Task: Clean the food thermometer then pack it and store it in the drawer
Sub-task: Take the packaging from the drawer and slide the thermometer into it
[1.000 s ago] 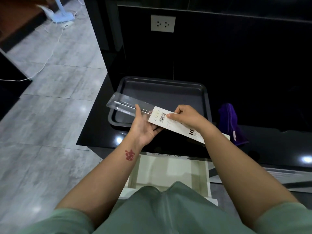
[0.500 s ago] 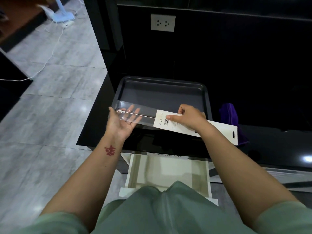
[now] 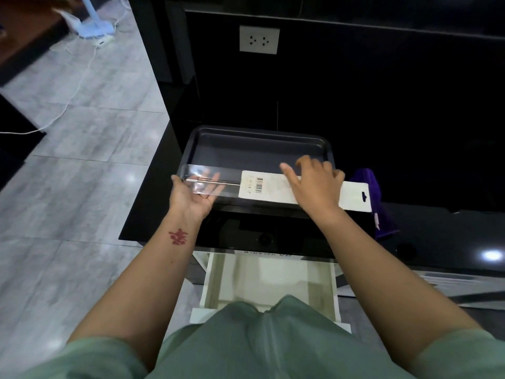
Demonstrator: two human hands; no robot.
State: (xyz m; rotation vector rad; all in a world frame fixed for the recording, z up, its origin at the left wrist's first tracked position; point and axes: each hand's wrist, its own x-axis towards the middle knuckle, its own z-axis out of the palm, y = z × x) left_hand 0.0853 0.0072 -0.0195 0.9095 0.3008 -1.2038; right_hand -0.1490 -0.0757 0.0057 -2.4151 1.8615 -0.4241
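So the black counter (image 3: 153, 214) takes up most of the view, with a dark baking tray (image 3: 259, 149) on it and the white drawer (image 3: 270, 285) pulled open underneath, right in front of the person. A purple cloth (image 3: 382, 214) sits off to the right. The thermometer package (image 3: 273, 187) is held flat over the tray's near edge, and the thin metal probe (image 3: 210, 181) shows through its clear end. Risk as I see it: that clear end could flex or the probe slide out if it tips on the way down. Left hand (image 3: 191, 198) is palm-up, fingers spread, cradling the clear end. Right hand (image 3: 314, 181) lies flat on the card, fingers loose, not pinching.
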